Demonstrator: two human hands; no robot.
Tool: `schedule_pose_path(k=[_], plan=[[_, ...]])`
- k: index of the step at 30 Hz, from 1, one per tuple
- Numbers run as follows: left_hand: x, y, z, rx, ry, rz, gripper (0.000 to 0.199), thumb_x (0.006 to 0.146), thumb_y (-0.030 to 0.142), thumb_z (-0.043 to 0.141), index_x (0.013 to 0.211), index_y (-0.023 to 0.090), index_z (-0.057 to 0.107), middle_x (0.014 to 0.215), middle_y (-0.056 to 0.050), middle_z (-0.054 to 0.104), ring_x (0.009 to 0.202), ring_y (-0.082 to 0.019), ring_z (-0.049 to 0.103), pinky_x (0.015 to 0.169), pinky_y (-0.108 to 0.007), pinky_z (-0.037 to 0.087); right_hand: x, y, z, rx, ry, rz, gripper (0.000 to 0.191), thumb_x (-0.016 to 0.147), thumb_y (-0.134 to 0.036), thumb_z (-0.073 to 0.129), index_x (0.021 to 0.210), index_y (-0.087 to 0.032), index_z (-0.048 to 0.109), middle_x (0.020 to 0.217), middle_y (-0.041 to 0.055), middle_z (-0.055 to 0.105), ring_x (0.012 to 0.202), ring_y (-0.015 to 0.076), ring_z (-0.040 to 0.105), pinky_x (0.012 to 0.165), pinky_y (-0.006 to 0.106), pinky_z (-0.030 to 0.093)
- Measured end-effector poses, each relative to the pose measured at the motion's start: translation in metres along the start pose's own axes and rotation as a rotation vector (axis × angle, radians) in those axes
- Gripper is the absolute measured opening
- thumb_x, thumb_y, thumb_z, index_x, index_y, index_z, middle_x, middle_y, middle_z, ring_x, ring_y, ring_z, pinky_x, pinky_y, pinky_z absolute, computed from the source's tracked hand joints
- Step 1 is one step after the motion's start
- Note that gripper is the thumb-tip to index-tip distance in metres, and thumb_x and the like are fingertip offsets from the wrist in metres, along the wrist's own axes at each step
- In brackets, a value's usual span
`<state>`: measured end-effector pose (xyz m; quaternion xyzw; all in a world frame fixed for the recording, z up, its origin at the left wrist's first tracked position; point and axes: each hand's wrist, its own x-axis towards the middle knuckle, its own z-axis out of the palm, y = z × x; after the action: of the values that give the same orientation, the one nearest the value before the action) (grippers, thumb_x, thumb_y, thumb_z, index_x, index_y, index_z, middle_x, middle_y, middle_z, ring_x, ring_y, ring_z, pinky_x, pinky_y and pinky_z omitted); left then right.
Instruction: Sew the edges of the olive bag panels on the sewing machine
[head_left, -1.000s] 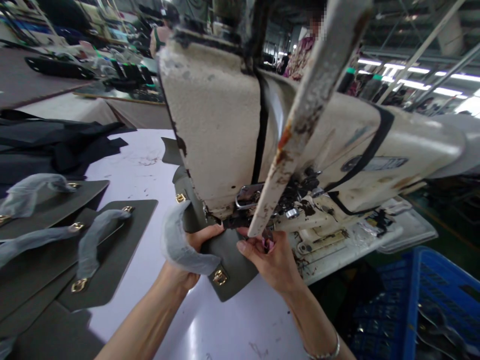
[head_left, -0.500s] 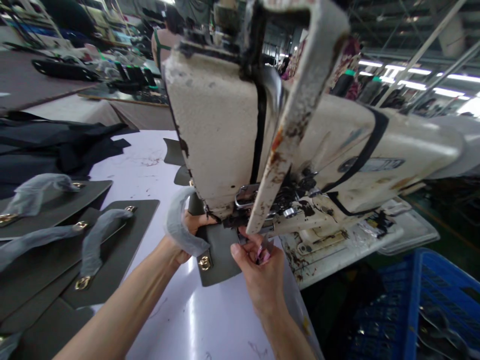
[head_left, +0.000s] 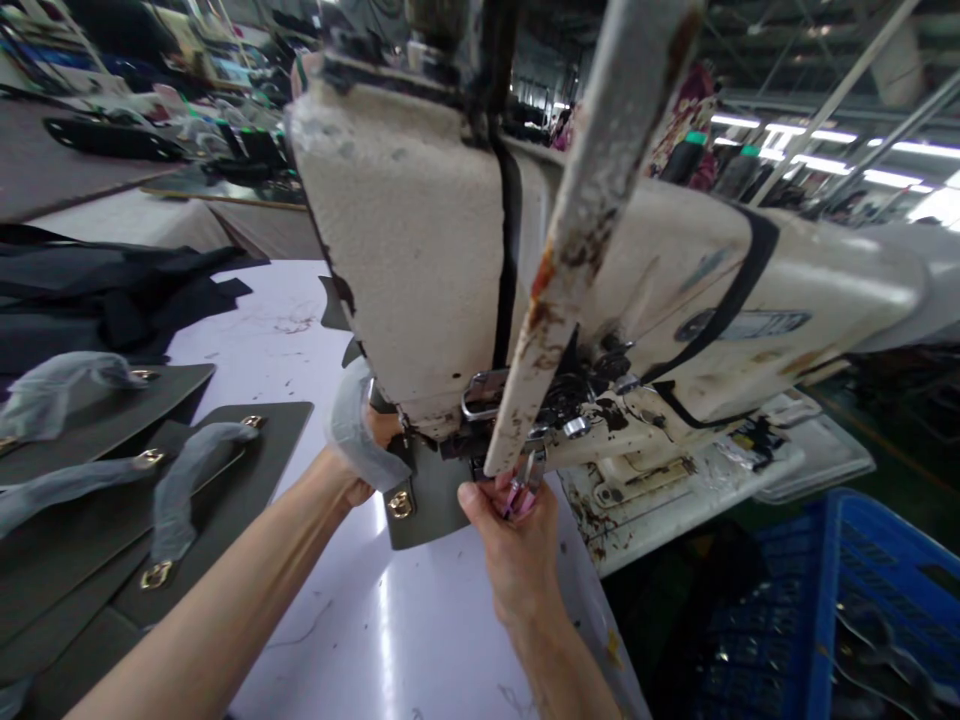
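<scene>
Gripping an olive leather panel (head_left: 424,505) beneath a sewing machine's head (head_left: 405,240).

Strip lights (head_left: 892,148) run along the factory ceiling (head_left: 795,50) above a green floor (head_left: 900,450)

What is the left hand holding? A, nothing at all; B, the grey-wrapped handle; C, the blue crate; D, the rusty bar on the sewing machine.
B: the left hand is closed around the grey-wrapped handle of the dark panel, just below the sewing machine.
</scene>
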<state>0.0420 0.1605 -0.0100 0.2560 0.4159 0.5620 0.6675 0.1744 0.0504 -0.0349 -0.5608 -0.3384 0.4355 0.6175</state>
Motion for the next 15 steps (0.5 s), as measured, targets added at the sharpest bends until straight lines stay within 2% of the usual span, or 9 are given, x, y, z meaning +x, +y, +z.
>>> schedule_pose_path(k=[5,8,10,12,15], plan=[[0.008,0.004,0.002,0.04,-0.032,0.004,0.036,0.058,0.019,0.085,0.091,0.01,0.072,0.096,-0.013,0.079,0.113,-0.034,0.069,0.087,-0.044,0.062,0.003,-0.002,0.006,-0.053,0.059,-0.002,0.034,0.075,-0.029,0.078,0.068,-0.023,0.046,0.061,-0.0062,0.046,0.057,0.0113,0.042,0.055,0.024,0.04],[0.012,0.005,0.001,0.081,-0.041,-0.036,0.033,0.063,0.022,0.082,0.092,0.008,0.073,0.091,-0.015,0.078,0.11,-0.034,0.07,0.085,-0.043,0.062,-0.004,0.001,0.006,0.029,0.071,0.099,0.03,0.07,-0.03,0.083,0.081,-0.021,0.058,0.065,-0.003,0.061,0.056,0.0121,0.047,0.054,0.025,0.042],[0.014,0.006,0.001,0.099,-0.035,-0.053,0.028,0.065,0.02,0.078,0.089,0.006,0.074,0.084,-0.015,0.077,0.11,-0.035,0.069,0.085,-0.043,0.061,-0.012,0.004,0.006,0.096,0.083,0.184,0.039,0.065,-0.031,0.088,0.093,-0.019,0.063,0.07,0.0002,0.069,0.056,0.0137,0.054,0.055,0.025,0.046],[0.013,0.006,0.002,0.1,-0.024,-0.049,0.023,0.069,0.018,0.074,0.088,0.005,0.073,0.079,-0.014,0.076,0.11,-0.034,0.069,0.087,-0.043,0.061,-0.02,0.007,0.007,0.133,0.084,0.243,0.043,0.064,-0.033,0.09,0.096,-0.017,0.067,0.072,0.0035,0.074,0.061,0.0161,0.06,0.058,0.027,0.049],[0.01,0.008,0.008,0.092,-0.019,-0.023,0.021,0.072,0.017,0.072,0.091,0.007,0.073,0.078,-0.011,0.076,0.107,-0.031,0.07,0.087,-0.04,0.061,-0.026,0.008,0.008,0.104,0.005,0.242,0.027,0.074,-0.038,0.085,0.08,-0.016,0.071,0.07,0.0031,0.071,0.063,0.0156,0.059,0.059,0.026,0.046]])
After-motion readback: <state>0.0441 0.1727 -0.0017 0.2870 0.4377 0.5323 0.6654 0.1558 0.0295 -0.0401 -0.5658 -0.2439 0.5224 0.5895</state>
